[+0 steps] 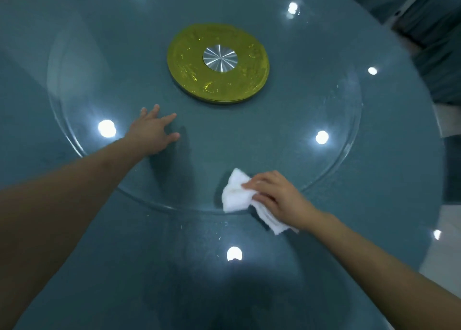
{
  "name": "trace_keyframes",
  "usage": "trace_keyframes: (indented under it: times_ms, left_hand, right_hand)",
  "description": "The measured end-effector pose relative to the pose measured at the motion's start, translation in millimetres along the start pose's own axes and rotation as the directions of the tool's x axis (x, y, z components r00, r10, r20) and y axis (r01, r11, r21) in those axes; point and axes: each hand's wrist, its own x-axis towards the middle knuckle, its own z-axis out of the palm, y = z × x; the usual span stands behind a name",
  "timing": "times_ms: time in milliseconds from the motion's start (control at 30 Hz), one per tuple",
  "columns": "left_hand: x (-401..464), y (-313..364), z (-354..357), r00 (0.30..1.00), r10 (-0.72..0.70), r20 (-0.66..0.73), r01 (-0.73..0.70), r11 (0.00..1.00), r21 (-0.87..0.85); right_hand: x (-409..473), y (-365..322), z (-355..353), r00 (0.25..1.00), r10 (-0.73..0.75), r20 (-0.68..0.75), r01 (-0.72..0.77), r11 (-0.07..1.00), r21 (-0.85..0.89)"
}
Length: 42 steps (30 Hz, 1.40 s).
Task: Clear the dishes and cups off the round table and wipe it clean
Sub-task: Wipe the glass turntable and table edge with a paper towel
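the round table (374,180) carries a glass turntable (82,97) on a gold hub (217,62), with no dishes or cups in view. the left hand (152,132) lies on the glass, fingers spread and straight; if it eases off, the disc may spin under the wiping. the right hand (277,197) presses a white cloth (235,194), fingers curled over it, at the turntable's near rim; it could snag there. specks near the front may be missed. the table's near edge is cut off, and glare hides smears.

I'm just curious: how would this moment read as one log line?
stage: wiping | right hand: presses white cloth on glass turntable | left hand: flat on glass | dishes: none visible
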Motion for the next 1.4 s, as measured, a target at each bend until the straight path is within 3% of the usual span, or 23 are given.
trace_keyframes:
  times_ms: [67,167,267,333,400,467,533,633,700,767,833,933,1033,1167,1233,1300,1400]
  left_hand:
    - [-14.6,-8.1,2.9,0.997,0.024,-0.076,-0.031,0.996,-0.089]
    - [-42.5,-29.8,14.6,0.979,-0.01,-0.204,-0.006,0.997,-0.08]
    - [-63.9,-39.5,19.3,0.986,0.034,-0.162,-0.035,0.999,-0.003]
    - [-70.4,-40.0,17.2,0.987,0.087,-0.135,-0.084,0.996,0.028]
    - [-70.2,-46.3,13.7,0.989,0.093,-0.115,-0.09,0.995,0.03]
    - [-66.3,-56.9,7.7,0.992,0.093,-0.081,-0.094,0.996,-0.009]
    - [-62.6,-68.2,-1.7,0.994,0.076,-0.076,-0.081,0.994,-0.075]
    - [-60.3,-80.9,-4.2,0.988,0.07,-0.136,-0.089,0.987,-0.135]
    - [-61.0,-84.1,-0.7,0.988,0.089,-0.126,-0.106,0.985,-0.133]
    - [-61.2,-84.6,2.8,0.988,0.098,-0.122,-0.114,0.985,-0.131]
    - [-60.7,-89.1,1.3,0.987,0.107,-0.118,-0.122,0.984,-0.127]
    - [-58.5,-101.1,-10.3,0.984,0.156,-0.087,-0.166,0.978,-0.128]
    - [-55.9,-113.9,-22.5,0.985,0.132,-0.109,-0.144,0.983,-0.111]
    - [-67.5,-113.1,-15.1,0.987,0.128,-0.095,-0.136,0.988,-0.075]
    - [-74.7,-109.9,-10.6,0.986,0.127,-0.106,-0.139,0.984,-0.108]
    - [-78.9,-110.2,-9.4,0.983,0.128,-0.13,-0.145,0.98,-0.134]
    - [-78.5,-116.1,-5.9,0.986,0.119,-0.117,-0.134,0.982,-0.13]
  right_hand:
    - [11.7,18.9,-16.2,0.981,0.12,-0.15,-0.128,0.991,-0.041]
    - [29.8,40.9,-19.4,0.88,0.328,-0.345,-0.364,0.93,-0.044]
    - [38.3,24.8,15.1,0.791,0.442,-0.422,-0.491,0.871,-0.007]
    - [44.4,-5.8,44.9,0.84,0.361,-0.404,-0.405,0.914,-0.027]
    - [46.9,-38.7,68.1,0.947,0.163,-0.277,-0.183,0.982,-0.047]
    - [57.3,-53.8,72.7,0.991,0.012,-0.135,-0.016,0.999,-0.03]
    - [89.0,-51.2,70.9,0.993,0.011,-0.121,-0.017,0.999,-0.048]
    - [152.1,-51.9,77.3,0.976,0.113,-0.186,-0.137,0.984,-0.118]
    - [175.3,-64.3,90.6,0.985,0.115,-0.129,-0.136,0.977,-0.166]
    - [172.9,-76.7,103.5,0.997,0.044,-0.062,-0.055,0.98,-0.192]
    - [151.4,-83.8,107.3,0.993,-0.117,0.027,0.119,0.98,-0.162]
    - [113.8,-82.4,98.0,0.932,-0.315,0.181,0.333,0.94,-0.074]
    - [107.9,-75.2,84.9,0.931,-0.308,0.194,0.317,0.948,-0.013]
    - [169.7,-92.1,98.1,0.991,-0.128,0.025,0.13,0.987,-0.099]
    - [207.0,-108.4,111.9,0.998,-0.07,0.007,0.07,0.986,-0.153]
    - [220.3,-118.7,122.8,0.995,-0.061,0.073,0.075,0.975,-0.21]
    - [189.5,-111.6,122.3,0.971,-0.187,0.148,0.212,0.962,-0.172]
